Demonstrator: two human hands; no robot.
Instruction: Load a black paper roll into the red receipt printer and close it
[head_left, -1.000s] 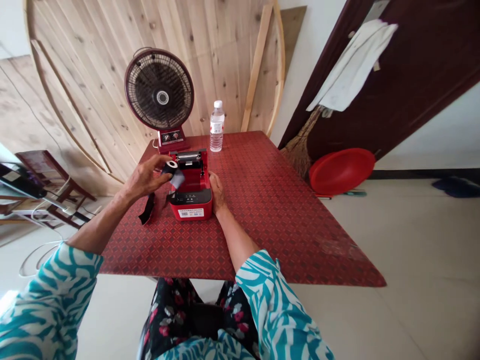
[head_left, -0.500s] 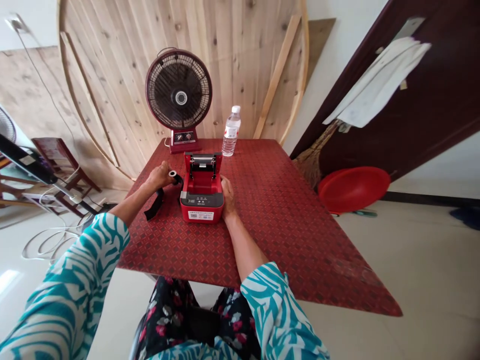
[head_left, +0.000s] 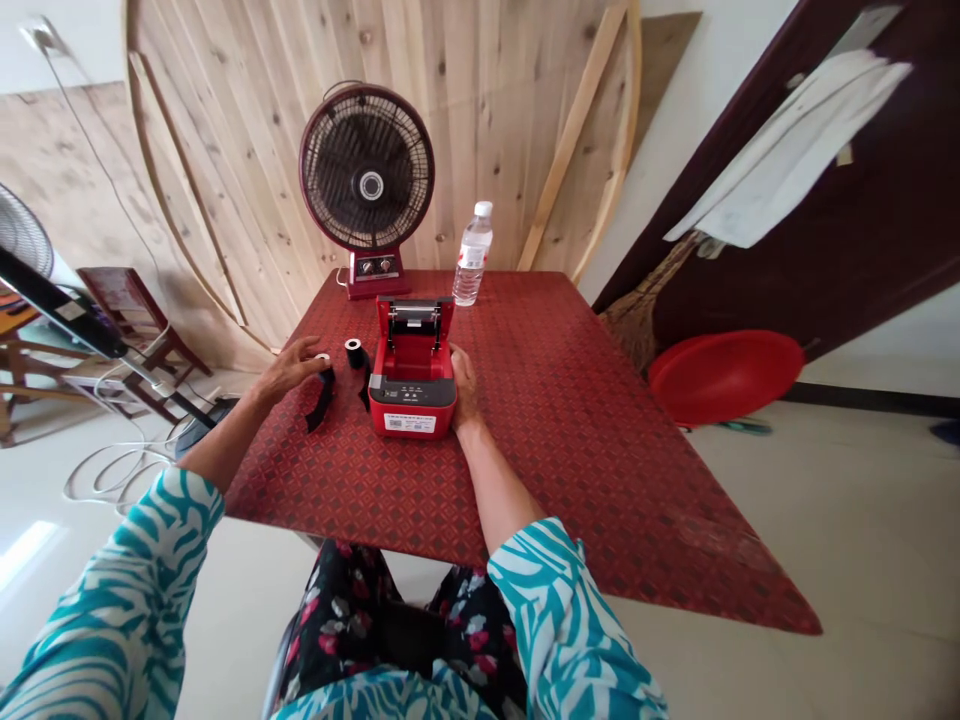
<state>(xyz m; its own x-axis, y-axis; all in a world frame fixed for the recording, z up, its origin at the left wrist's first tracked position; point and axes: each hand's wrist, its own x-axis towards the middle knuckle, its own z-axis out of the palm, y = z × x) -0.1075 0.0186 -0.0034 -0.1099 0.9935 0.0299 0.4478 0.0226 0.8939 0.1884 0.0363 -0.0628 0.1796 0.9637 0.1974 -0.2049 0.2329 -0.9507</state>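
A small red and black label printer (head_left: 413,392) stands on the table with its lid up, its red inner bay showing. My right hand (head_left: 465,388) holds the printer by its right side, with some fingers hidden behind it. To the left, my left hand (head_left: 289,370) reaches with outstretched fingers to a black roll (head_left: 325,375) with a white core, its strip trailing toward me. The fingertips are at this roll; whether they press on it I cannot tell. A second black roll (head_left: 355,354) stands between that hand and the printer, with a loose strip beside the printer.
A dark red table fan (head_left: 367,185) and a clear plastic bottle (head_left: 472,255) stand at the back of the patterned red table (head_left: 585,450). A round wooden panel (head_left: 510,120) leans behind them. On the right floor are a red basin (head_left: 724,375) and a broom (head_left: 641,315).
My left hand has left the roll nearest the printer and moved left to the other roll. My right hand stays on the printer. The view has shifted slightly.
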